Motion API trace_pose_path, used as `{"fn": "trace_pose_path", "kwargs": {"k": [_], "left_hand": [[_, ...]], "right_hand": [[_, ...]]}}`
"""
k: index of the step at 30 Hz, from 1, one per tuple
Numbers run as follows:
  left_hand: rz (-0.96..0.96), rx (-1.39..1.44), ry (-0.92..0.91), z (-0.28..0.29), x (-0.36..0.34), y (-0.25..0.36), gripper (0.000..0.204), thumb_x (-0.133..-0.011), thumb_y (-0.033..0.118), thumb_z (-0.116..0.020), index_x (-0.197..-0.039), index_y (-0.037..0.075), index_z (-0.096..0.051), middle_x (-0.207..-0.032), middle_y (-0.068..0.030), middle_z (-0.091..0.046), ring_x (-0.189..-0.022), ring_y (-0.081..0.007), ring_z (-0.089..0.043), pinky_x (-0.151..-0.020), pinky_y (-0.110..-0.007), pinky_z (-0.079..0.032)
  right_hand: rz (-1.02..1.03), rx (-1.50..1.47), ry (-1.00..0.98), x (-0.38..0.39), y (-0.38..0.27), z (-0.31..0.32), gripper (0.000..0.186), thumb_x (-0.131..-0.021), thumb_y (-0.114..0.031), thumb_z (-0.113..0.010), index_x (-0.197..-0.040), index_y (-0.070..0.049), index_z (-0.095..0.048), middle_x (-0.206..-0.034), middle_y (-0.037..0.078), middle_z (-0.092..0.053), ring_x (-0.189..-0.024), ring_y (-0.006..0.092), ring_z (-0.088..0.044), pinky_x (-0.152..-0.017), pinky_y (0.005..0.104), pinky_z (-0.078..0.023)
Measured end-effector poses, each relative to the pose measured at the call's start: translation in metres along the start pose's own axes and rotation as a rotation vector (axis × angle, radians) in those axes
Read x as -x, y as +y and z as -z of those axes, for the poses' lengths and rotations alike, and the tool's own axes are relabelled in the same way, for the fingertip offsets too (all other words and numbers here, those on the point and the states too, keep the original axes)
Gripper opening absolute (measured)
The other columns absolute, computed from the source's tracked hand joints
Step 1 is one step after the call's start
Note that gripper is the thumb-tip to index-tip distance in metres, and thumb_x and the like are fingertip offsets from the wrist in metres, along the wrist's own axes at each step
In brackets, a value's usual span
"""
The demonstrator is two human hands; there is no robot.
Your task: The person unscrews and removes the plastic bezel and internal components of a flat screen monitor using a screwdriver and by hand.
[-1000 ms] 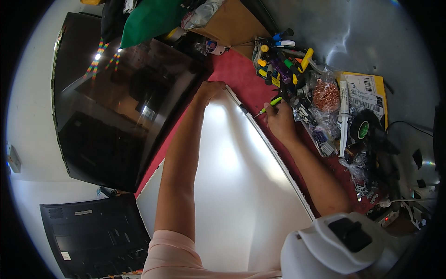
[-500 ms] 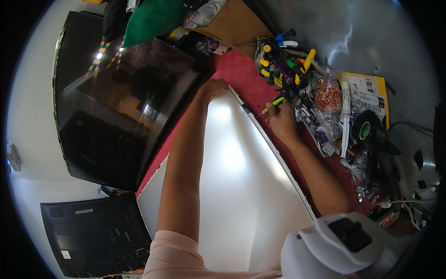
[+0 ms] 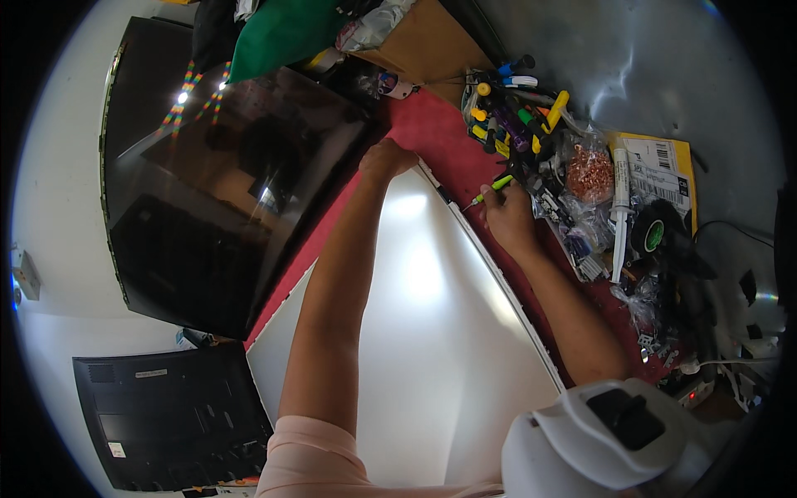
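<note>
Left hand [image 3: 387, 159] covers broad white panel [image 3: 423, 349] corner, grip unclear | right hand [image 3: 509, 217] pinches slim lime-green-handled tool [image 3: 501, 183] | panel likely fragile: edges only!

We stretch our left arm [image 3: 336, 307] from seven o'clock to twelve, the left hand [image 3: 388, 159] bent toward three. Our right arm [image 3: 566, 307] slants from four o'clock, the right hand [image 3: 508, 214] curled in a grip at two.

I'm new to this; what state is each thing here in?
White panel: lying on red mat, bright with glare.
Green tool: held, tip near the panel's right edge.
Left hand: at the panel's far corner, grip unclear.
Right hand: closed around the tool.
Black screen: dark, showing reflections.
Copper-coloured mesh: bagged in clear plastic.
Power strip: red light on.
</note>
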State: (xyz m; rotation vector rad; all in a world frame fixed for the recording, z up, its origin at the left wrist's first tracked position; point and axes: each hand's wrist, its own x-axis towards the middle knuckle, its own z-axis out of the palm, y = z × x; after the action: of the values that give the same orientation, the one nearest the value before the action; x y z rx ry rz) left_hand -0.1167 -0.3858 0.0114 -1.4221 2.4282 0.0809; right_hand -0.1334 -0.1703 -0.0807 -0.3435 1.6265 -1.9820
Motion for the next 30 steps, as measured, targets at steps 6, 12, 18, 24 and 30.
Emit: {"fn": "trace_pose_path", "kwargs": {"k": [6,12,18,24,30], "left_hand": [[0.043,-0.022,-0.012,0.004,0.002,-0.007,0.062,-0.065,0.034,-0.063,-0.116,0.0,-0.059,-0.12,-0.0187,-0.058,-0.114,-0.0303,-0.055,-0.094,-0.036,-0.044],[-0.013,-0.008,0.016,-0.017,-0.02,-0.014,0.054,-0.067,0.033,-0.062,-0.11,0.001,-0.062,-0.117,-0.0186,-0.06,-0.113,-0.0289,-0.056,-0.091,-0.035,-0.045],[-0.141,0.011,-0.099,-0.037,-0.063,-0.041,0.047,-0.066,0.034,-0.064,-0.101,0.003,-0.067,-0.11,-0.0175,-0.063,-0.105,-0.0262,-0.06,-0.086,-0.033,-0.047],[-0.112,-0.079,-0.047,-0.03,-0.036,-0.007,0.048,-0.066,0.037,-0.065,-0.1,0.003,-0.067,-0.109,-0.0175,-0.063,-0.103,-0.0263,-0.061,-0.086,-0.033,-0.047],[-0.211,-0.184,-0.015,-0.026,-0.042,-0.027,0.05,-0.065,0.037,-0.069,-0.101,0.002,-0.066,-0.108,-0.0181,-0.063,-0.105,-0.027,-0.06,-0.087,-0.034,-0.047]], "right_hand": [[-0.067,0.053,-0.034,0.003,-0.006,-0.003,0.016,-0.088,-0.01,-0.058,-0.085,0.001,-0.047,-0.055,0.006,-0.054,-0.042,0.0117,-0.052,-0.038,0.0256,-0.04],[-0.043,0.008,-0.015,0.001,-0.002,0.0,0.016,-0.088,-0.01,-0.058,-0.086,0.001,-0.047,-0.056,0.006,-0.055,-0.043,0.0116,-0.052,-0.037,0.0255,-0.04],[-0.038,0.043,-0.033,0.003,-0.004,-0.005,0.016,-0.088,-0.01,-0.058,-0.087,0.001,-0.046,-0.057,0.006,-0.054,-0.043,0.0113,-0.053,-0.037,0.0255,-0.041],[-0.027,0.061,-0.014,-0.002,0.003,0.003,0.016,-0.088,-0.01,-0.058,-0.086,0.001,-0.046,-0.055,0.005,-0.054,-0.042,0.0115,-0.052,-0.037,0.0257,-0.04],[0.022,0.039,-0.019,0.002,0.0,-0.008,0.017,-0.088,-0.01,-0.058,-0.085,0.001,-0.046,-0.055,0.006,-0.054,-0.043,0.0115,-0.052,-0.037,0.0258,-0.04]]}}
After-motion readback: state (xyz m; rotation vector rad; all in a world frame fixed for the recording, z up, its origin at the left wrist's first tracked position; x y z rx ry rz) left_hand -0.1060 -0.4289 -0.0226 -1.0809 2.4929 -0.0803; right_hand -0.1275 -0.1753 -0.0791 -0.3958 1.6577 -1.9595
